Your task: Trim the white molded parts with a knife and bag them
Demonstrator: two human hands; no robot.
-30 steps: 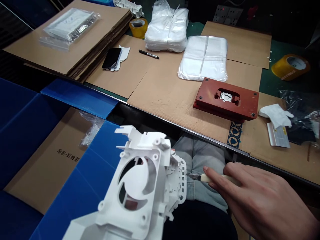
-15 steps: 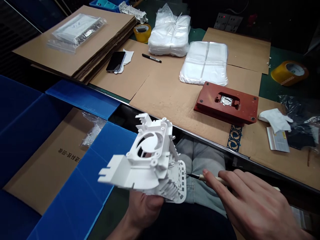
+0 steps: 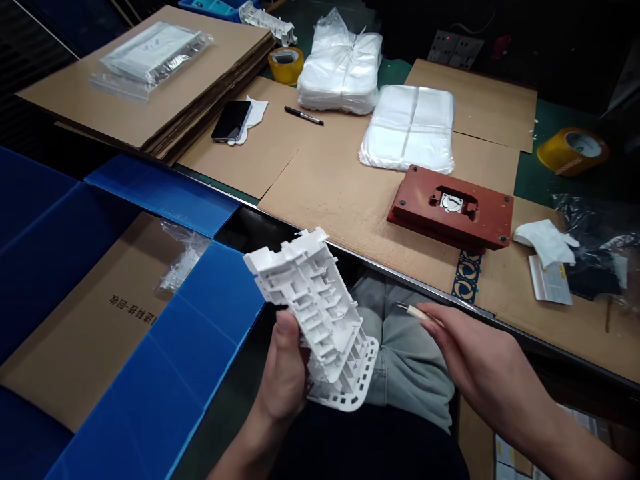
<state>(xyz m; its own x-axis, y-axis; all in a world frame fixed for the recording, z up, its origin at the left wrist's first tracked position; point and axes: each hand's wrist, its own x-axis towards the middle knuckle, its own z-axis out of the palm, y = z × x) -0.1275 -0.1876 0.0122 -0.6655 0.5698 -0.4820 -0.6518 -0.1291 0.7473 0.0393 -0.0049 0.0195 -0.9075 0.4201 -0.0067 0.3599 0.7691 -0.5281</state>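
A white moulded plastic part (image 3: 320, 307) with rows of small compartments and a slotted, rounded end is tilted above my lap. My left hand (image 3: 283, 370) grips it from the left, the thumb up along its side and the other fingers hidden behind it. To the right, my right hand (image 3: 475, 347) is closed around a thin pale-handled tool with a dark metal tip, likely a deburring or trimming knife (image 3: 416, 313). The tip points left at the plastic part and is apart from it.
Across the table lie a red-brown fixture block (image 3: 453, 207), bundles of clear plastic bags (image 3: 407, 127), a phone (image 3: 231, 121), a marker (image 3: 304, 116) and tape (image 3: 573, 152). Stacked cardboard (image 3: 200, 87) is at the back left. A blue box (image 3: 165, 373) stands left, near my arm.
My left hand has turned the plastic part over, from the side with the round fan-like opening to the compartment side. My right hand has drawn slightly up with the tool.
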